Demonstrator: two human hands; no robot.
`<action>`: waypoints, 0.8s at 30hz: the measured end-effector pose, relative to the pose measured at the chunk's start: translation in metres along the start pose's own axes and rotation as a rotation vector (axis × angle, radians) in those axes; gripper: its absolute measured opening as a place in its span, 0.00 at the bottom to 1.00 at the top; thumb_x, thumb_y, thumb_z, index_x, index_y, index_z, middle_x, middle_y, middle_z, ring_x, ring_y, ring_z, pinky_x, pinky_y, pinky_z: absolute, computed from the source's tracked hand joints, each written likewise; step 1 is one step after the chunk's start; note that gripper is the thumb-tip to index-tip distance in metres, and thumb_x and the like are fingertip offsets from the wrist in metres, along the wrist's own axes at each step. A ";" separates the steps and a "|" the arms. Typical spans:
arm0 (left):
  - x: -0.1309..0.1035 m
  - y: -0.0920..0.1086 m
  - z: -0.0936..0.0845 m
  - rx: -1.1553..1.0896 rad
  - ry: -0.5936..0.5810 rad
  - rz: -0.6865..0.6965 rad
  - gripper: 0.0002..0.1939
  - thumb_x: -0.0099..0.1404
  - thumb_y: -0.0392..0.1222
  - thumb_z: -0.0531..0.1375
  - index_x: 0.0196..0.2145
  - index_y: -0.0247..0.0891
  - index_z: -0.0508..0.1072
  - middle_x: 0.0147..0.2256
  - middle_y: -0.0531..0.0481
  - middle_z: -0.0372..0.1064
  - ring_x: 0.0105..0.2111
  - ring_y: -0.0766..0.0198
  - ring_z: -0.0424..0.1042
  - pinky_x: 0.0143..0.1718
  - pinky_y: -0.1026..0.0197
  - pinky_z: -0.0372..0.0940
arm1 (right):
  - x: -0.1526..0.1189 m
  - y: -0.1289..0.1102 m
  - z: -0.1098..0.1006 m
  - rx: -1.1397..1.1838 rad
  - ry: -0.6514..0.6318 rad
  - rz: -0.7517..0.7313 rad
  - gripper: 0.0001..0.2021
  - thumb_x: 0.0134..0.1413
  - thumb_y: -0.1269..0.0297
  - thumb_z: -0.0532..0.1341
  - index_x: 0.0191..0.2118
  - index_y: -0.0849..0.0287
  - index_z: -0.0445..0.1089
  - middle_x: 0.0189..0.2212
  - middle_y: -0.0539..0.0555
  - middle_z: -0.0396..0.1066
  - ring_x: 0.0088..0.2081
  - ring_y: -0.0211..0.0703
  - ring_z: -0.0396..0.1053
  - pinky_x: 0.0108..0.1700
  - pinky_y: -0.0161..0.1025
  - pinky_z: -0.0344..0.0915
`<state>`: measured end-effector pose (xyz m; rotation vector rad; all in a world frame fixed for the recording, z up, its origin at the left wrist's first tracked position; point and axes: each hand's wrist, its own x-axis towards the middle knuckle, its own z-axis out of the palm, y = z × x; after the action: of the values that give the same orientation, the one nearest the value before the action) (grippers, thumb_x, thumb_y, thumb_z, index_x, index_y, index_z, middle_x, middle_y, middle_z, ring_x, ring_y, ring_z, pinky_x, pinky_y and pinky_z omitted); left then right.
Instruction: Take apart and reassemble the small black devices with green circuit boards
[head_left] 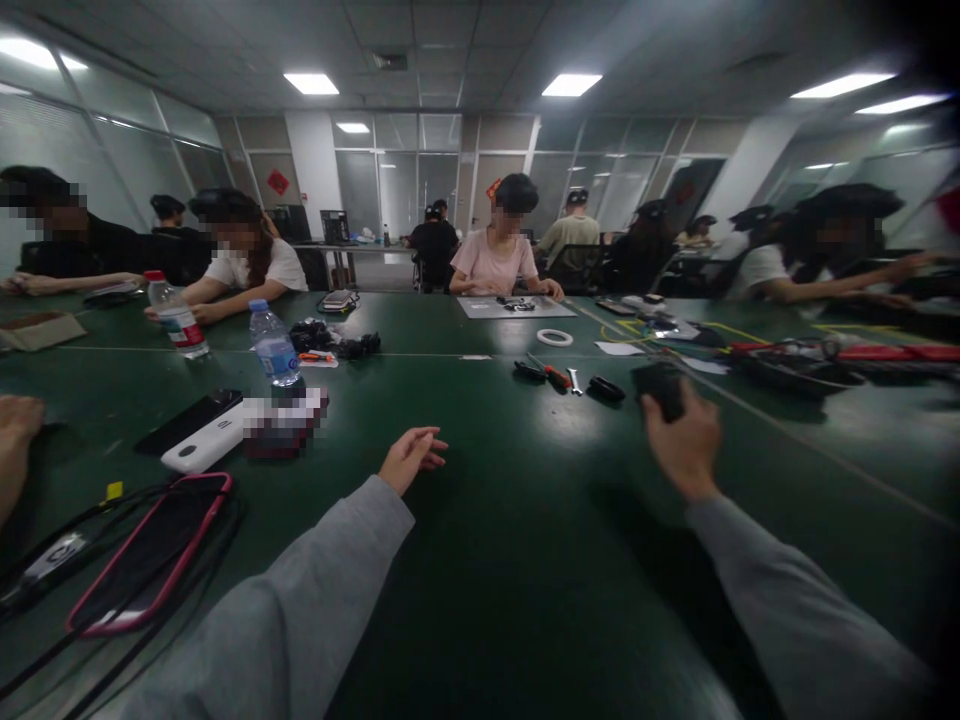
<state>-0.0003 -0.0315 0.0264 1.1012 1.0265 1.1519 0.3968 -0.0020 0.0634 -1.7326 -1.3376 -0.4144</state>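
My left hand (pixel 411 456) hovers low over the dark green table (pixel 525 540), fingers loosely apart and holding nothing. My right hand (pixel 684 440) is raised farther out and grips a small black boxy object (pixel 660 385) by its lower part. Just beyond that object lie small tools: an orange-handled tool (pixel 556 376), a small wrench (pixel 574 381) and two black oval parts (pixel 606 388). Both my arms wear grey sleeves.
At the left lie a pink-cased phone (pixel 150 555), black cables, a white power bank (pixel 202 445), a black phone (pixel 187 420) and two water bottles (pixel 274 345). A tape roll (pixel 555 337) lies at mid table. Another person's hand (pixel 15 440) is at the left edge. Several people sit along the far side.
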 end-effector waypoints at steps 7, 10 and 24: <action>0.000 -0.013 0.015 -0.360 0.075 -0.112 0.23 0.56 0.49 0.62 0.48 0.39 0.65 0.45 0.41 0.69 0.39 0.62 0.73 0.44 0.57 0.64 | -0.131 -0.190 0.053 0.468 -0.314 -0.224 0.26 0.59 0.57 0.53 0.63 0.50 0.51 0.46 0.60 0.58 0.47 0.54 0.60 0.49 0.53 0.62; 0.004 -0.017 0.014 -0.456 0.154 -0.058 0.19 0.54 0.47 0.64 0.42 0.36 0.68 0.39 0.45 0.72 0.36 0.63 0.73 0.41 0.61 0.66 | -0.162 -0.216 0.042 0.564 -0.520 -0.392 0.28 0.57 0.61 0.56 0.63 0.47 0.50 0.48 0.58 0.57 0.49 0.55 0.58 0.51 0.54 0.61; 0.001 -0.004 0.017 -0.522 0.089 -0.148 0.17 0.62 0.49 0.56 0.43 0.34 0.69 0.37 0.41 0.74 0.37 0.58 0.74 0.41 0.55 0.68 | -0.156 -0.200 0.051 1.224 -0.937 0.462 0.24 0.53 0.44 0.58 0.48 0.55 0.58 0.43 0.54 0.65 0.44 0.43 0.66 0.46 0.41 0.65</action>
<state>0.0168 -0.0332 0.0256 0.5567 0.7932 1.2618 0.1474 -0.0503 0.0120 -1.0259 -1.2245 1.3651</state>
